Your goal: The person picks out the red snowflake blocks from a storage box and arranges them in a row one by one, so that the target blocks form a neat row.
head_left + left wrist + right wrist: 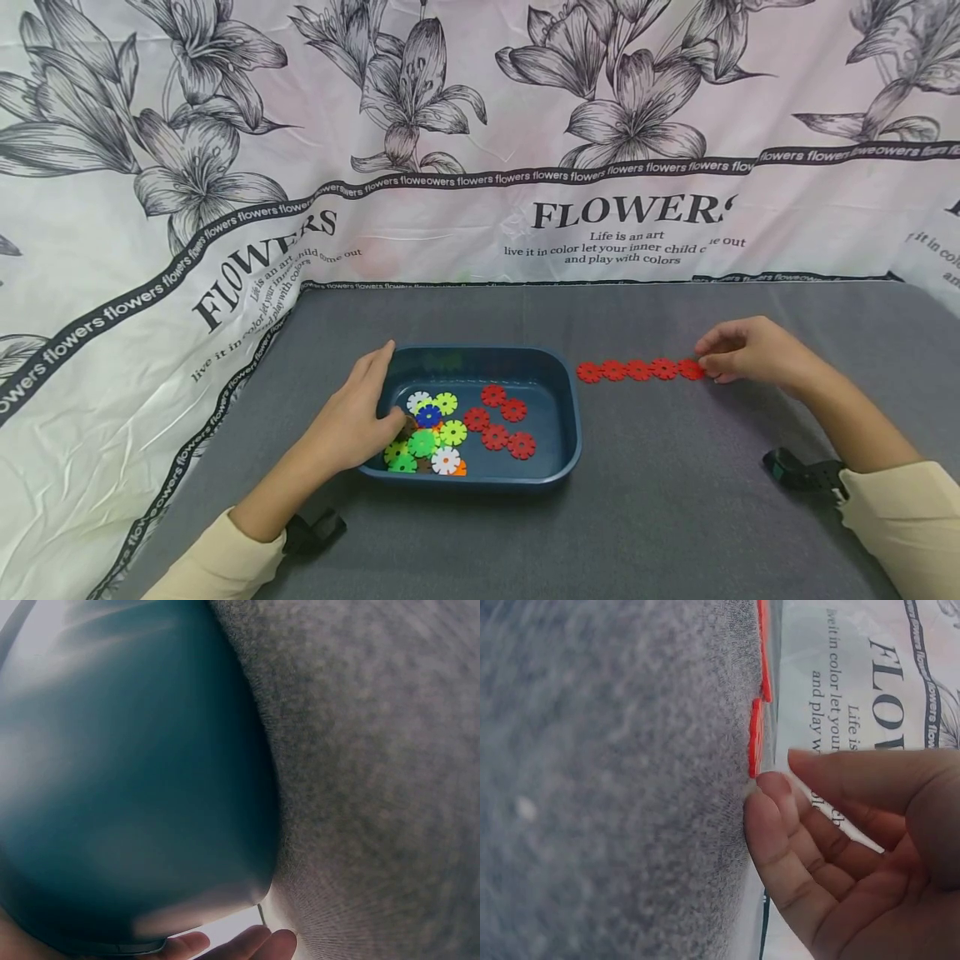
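My left hand grips the left end of a dark blue plastic tray, thumb over the rim and fingers along the outside. In the left wrist view, the tray's outer wall fills much of the picture. Several loose red notched discs lie inside, right of a pile of mixed-colour discs. Outside, a straight row of red discs runs rightward from near the tray. At its right end my right hand touches the last disc, with a gap between its upper and lower fingertips.
Grey cloth covers the table. Behind it and on the left hangs a white curtain printed with flowers and lettering. A dark wrist strap is on the right wrist, and another is on the left.
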Available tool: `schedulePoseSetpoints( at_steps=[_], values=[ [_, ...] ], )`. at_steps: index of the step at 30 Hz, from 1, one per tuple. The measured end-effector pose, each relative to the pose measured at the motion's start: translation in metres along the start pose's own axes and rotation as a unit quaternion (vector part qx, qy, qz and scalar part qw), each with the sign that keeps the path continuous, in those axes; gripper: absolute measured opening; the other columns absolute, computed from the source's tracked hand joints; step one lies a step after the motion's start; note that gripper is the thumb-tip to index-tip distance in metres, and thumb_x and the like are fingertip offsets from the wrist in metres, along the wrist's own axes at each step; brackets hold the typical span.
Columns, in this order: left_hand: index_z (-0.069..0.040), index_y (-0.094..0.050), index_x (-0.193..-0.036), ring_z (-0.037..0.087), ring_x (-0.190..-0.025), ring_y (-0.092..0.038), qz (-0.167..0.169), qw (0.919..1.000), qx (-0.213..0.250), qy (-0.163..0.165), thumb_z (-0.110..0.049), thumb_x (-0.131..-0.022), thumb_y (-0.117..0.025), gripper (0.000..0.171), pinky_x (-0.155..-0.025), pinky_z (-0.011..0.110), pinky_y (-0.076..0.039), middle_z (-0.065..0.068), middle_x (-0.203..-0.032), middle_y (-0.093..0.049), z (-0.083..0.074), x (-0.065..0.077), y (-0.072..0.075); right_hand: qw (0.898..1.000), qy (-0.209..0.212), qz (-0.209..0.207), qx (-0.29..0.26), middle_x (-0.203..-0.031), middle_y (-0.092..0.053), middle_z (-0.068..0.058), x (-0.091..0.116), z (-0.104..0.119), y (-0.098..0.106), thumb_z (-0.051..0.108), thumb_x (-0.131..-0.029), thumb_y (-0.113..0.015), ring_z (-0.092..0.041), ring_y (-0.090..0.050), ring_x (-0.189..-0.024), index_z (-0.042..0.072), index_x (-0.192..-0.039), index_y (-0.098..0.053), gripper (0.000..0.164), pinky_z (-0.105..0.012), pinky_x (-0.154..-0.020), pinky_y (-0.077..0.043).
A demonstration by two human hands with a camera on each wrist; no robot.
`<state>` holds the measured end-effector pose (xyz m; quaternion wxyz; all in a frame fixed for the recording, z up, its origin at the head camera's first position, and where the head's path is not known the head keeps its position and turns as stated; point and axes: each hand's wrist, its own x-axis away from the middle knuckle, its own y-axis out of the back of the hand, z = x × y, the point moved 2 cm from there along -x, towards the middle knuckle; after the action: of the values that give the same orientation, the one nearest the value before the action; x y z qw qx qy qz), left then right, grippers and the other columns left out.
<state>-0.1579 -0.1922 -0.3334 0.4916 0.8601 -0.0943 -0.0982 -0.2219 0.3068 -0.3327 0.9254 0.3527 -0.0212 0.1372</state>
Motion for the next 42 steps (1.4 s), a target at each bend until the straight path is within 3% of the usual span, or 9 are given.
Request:
schedulePoseSetpoints(
  at_steps=[5,9,13,16,29,37,42],
  values=[
    [-0.005,-0.013,-0.161,0.045,-0.133,-0.043,0.003,1.0,0.001,0.001,-0.013,-0.091,-0.062,0.086,-0.097,0.063,-0.043,0.023,-0.16,-0.021,0.0,0.0,0.0,0.992,0.067,-0.018,0.102,-0.099,-0.072,-0.009,0.0,0.01,-0.006,0.005,-0.088,-0.073,-0.013,-0.065,-0.078,-0.001,-0.109,-0.073,0.021,-0.03,-0.066,-0.055],
    [-0.004,-0.014,-0.161,0.045,-0.133,-0.042,0.001,1.0,0.001,0.001,-0.014,-0.091,-0.062,0.085,-0.098,0.064,-0.042,0.023,-0.16,-0.021,0.001,0.0,0.0,0.971,0.141,-0.021,0.192,-0.098,-0.071,-0.003,-0.002,0.017,-0.014,0.005,-0.085,-0.076,-0.017,-0.064,-0.083,0.008,-0.1,-0.078,0.016,-0.035,-0.068,-0.052],
    [-0.005,-0.013,-0.161,0.044,-0.134,-0.041,0.002,1.0,0.002,0.0,-0.014,-0.091,-0.062,0.085,-0.099,0.064,-0.041,0.023,-0.16,-0.021,0.0,-0.001,0.0,0.948,0.204,-0.021,0.244,-0.095,-0.069,0.002,-0.001,0.019,-0.021,-0.001,-0.082,-0.076,-0.022,-0.065,-0.088,0.012,-0.093,-0.078,0.018,-0.042,-0.072,-0.052],
    [-0.006,-0.013,-0.161,0.044,-0.133,-0.042,0.002,1.0,0.001,-0.002,-0.014,-0.091,-0.062,0.086,-0.098,0.063,-0.042,0.023,-0.16,-0.021,0.0,-0.001,-0.001,0.942,0.218,-0.022,0.253,-0.093,-0.067,0.005,0.0,0.019,-0.023,-0.005,-0.081,-0.076,-0.021,-0.065,-0.086,0.012,-0.093,-0.079,0.021,-0.041,-0.071,-0.053],
    [-0.005,-0.013,-0.161,0.044,-0.133,-0.044,0.001,1.0,0.001,-0.001,-0.013,-0.092,-0.062,0.086,-0.098,0.063,-0.043,0.023,-0.16,-0.021,0.0,-0.001,0.0,0.942,0.21,-0.017,0.263,-0.092,-0.065,0.007,0.001,0.02,-0.022,-0.006,-0.081,-0.074,-0.013,-0.059,-0.081,0.012,-0.095,-0.079,0.024,-0.038,-0.068,-0.049],
    [-0.005,-0.013,-0.161,0.044,-0.134,-0.041,0.002,1.0,0.004,-0.005,-0.013,-0.092,-0.062,0.086,-0.098,0.063,-0.042,0.023,-0.16,-0.021,0.001,0.0,0.0,0.95,0.194,-0.026,0.245,-0.088,-0.062,0.007,0.007,0.024,-0.018,-0.007,-0.082,-0.072,-0.01,-0.048,-0.071,0.011,-0.101,-0.079,0.027,-0.028,-0.059,-0.043],
    [-0.006,-0.012,-0.161,0.043,-0.134,-0.041,0.007,0.9999,0.007,-0.003,-0.014,-0.092,-0.062,0.086,-0.098,0.063,-0.042,0.023,-0.16,-0.02,0.002,0.0,0.0,0.945,0.204,-0.033,0.254,-0.082,-0.055,0.011,0.014,0.03,-0.016,-0.007,-0.081,-0.073,-0.008,-0.048,-0.069,0.011,-0.102,-0.078,0.028,-0.027,-0.057,-0.043]
  ],
)
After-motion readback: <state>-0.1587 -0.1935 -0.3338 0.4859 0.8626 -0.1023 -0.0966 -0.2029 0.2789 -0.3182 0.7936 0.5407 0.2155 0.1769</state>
